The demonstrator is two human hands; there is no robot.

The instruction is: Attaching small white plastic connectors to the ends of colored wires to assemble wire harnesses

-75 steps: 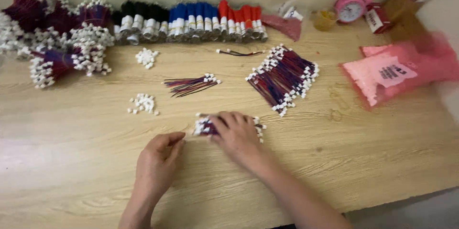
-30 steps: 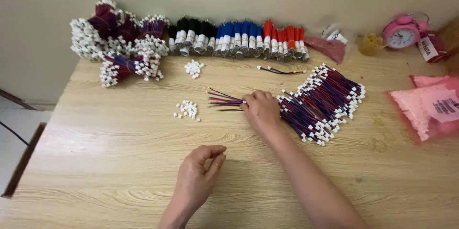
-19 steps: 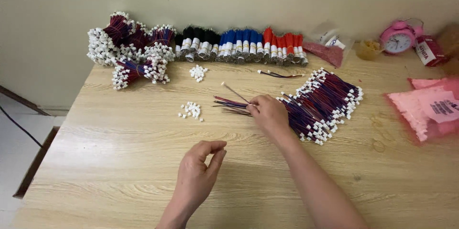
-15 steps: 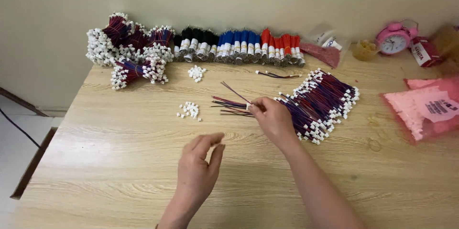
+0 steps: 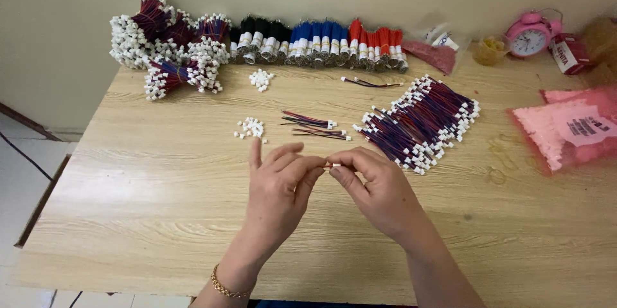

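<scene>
Your left hand (image 5: 279,186) and right hand (image 5: 376,189) meet at the centre of the wooden table (image 5: 128,218), thumbs and forefingers pinched together on a small wire lead (image 5: 333,166) held between them, just above the tabletop. Only a short reddish stretch of it and a pale tip show between the fingertips; whether a connector is already seated there cannot be told. The step in hand appears to be fitting or checking one end of this lead. The next move seems to call for a fine, steady pinch and close alignment, since the part is tiny and mostly hidden by your fingers.

At 12 o'clock from your hands lie a few loose leads (image 5: 315,126); at 11 o'clock, a small cluster of white connector housings (image 5: 250,128); a second cluster (image 5: 260,78) sits farther back. At 1 o'clock spreads the large fan of finished red-and-blue leads (image 5: 421,121). Along the far edge stand bundled wire harnesses (image 5: 170,44) and a row of black, blue and red wire bundles (image 5: 321,41). At 2 o'clock sit a pink alarm clock (image 5: 530,25) and a pink plastic bag (image 5: 572,131).
</scene>
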